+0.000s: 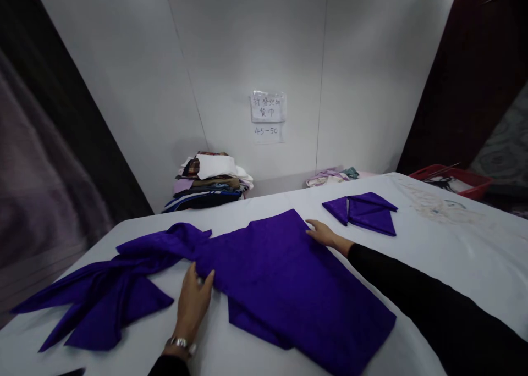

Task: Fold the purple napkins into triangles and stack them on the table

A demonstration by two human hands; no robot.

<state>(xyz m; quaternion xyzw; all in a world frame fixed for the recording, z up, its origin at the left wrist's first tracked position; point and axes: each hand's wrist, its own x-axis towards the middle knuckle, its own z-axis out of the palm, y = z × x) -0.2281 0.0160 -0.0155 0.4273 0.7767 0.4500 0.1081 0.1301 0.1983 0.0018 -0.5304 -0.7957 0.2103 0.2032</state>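
A purple cloth napkin (pixel 284 277) lies spread on the white-covered table (pixel 445 271) in front of me, with a second layer showing under its lower left edge. At its left edge is my left hand (pixel 193 302), thumb and forefinger apart; the other fingers are mostly hidden. My right hand (pixel 322 235) rests at the upper right edge, fingers stretched out along the cloth. Neither hand visibly pinches the fabric. Left of the napkin, crumpled purple cloths (pixel 111 288) lie in a loose heap touching it.
A folded purple napkin (pixel 371 214) lies at the back right. Behind the table sit a stack of folded clothes (pixel 210 181) and a smaller cloth pile (pixel 330 176). A red basket (pixel 474 188) stands far right. Handwritten paper signs (pixel 268 108) hang on the wall.
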